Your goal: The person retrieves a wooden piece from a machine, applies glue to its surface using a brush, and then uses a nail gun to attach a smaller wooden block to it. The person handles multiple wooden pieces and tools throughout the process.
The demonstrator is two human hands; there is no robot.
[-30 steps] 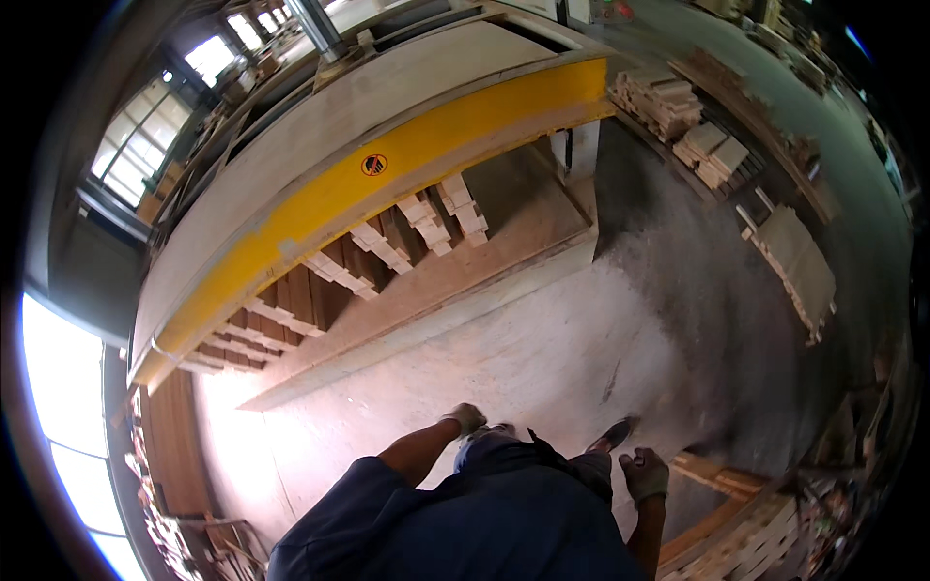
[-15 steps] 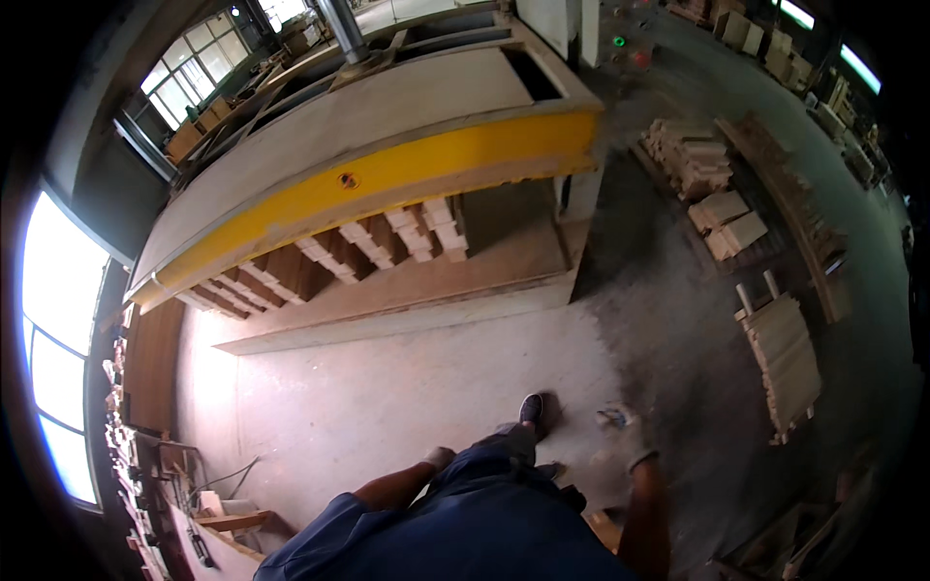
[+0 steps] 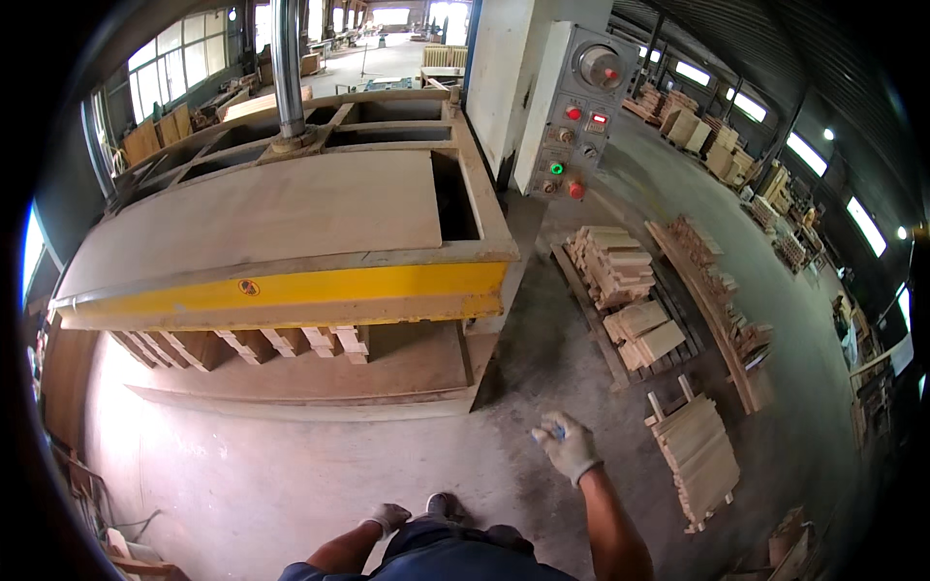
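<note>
While the right hand (image 3: 567, 447) hung half-curled over the floor (image 3: 291, 465), blue patch (image 3: 559, 432) at its fingers, grasp unclear, the left hand (image 3: 390, 518) sat low, grip not readable. Slat pile (image 3: 697, 450) lay on the floor off the pallet's (image 3: 611, 368) near edge. Likely stiff, heavy together; best held by slat ends. Long axis ran front-to-back, far end toward the pallet.

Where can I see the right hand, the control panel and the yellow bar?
Right hand (image 3: 570, 448): head view, on the middle of the hand.
Control panel (image 3: 580, 130): head view, on its front face.
Yellow bar (image 3: 339, 294): head view, on its long front side.
</note>
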